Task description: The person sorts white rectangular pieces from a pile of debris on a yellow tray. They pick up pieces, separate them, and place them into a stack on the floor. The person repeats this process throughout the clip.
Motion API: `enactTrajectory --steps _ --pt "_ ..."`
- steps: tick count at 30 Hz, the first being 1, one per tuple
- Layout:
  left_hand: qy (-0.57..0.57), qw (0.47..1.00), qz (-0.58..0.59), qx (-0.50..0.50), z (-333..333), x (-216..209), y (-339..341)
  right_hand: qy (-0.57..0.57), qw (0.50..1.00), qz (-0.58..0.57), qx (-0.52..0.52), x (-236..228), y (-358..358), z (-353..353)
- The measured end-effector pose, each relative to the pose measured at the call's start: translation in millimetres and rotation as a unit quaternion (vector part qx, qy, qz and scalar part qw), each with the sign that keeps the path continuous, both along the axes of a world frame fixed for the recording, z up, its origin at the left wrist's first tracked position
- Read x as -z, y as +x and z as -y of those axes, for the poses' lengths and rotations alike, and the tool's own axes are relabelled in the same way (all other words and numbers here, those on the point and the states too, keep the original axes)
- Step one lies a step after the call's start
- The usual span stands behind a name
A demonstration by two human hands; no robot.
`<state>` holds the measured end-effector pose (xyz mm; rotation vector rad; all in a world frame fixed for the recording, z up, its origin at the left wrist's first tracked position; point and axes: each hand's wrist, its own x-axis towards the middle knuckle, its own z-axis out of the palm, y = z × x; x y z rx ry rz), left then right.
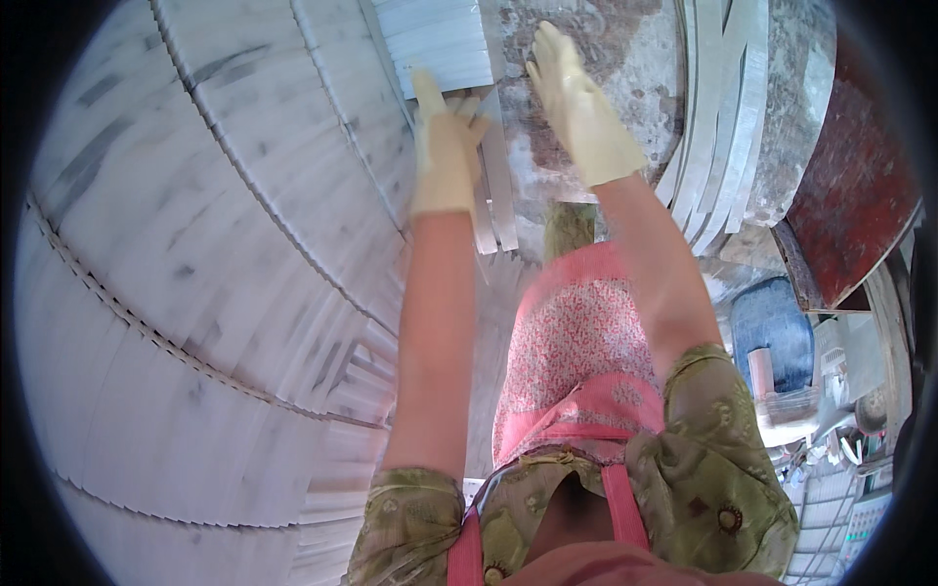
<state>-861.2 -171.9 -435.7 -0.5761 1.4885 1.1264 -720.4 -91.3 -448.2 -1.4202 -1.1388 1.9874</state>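
A pale cream rubber glove covers each hand. My left hand point(447, 151) is at the near edge of a set of white strips point(435, 44) lying side by side, its fingers spread and slightly blurred. One finger overlaps the strips' edge, but whether it presses on them I cannot tell. Two narrow pale strips point(497, 181) stick out toward me beside that hand. To the right, my right hand point(576, 103) is stretched out flat over a stained worktop point(625, 49), holding nothing.
Rows of long, grey-veined white strips point(234, 176) are stacked all along the left. More long pale strips point(718, 107) lie on the right of the worktop, beside a dark red board point(850, 186). A blue drum point(772, 327) stands lower right. A pink apron point(586, 342) covers my front.
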Motion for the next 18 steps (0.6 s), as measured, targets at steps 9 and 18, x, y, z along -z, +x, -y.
enactTrajectory --steps 9,18 --pt "-0.056 0.978 -0.098 0.177 82 -36 49 0.450 0.826 0.060 -0.336 28 15 -37" --pt "0.266 0.862 0.025 -0.431 12 6 38 0.238 0.962 0.109 -0.072 -6 15 4"
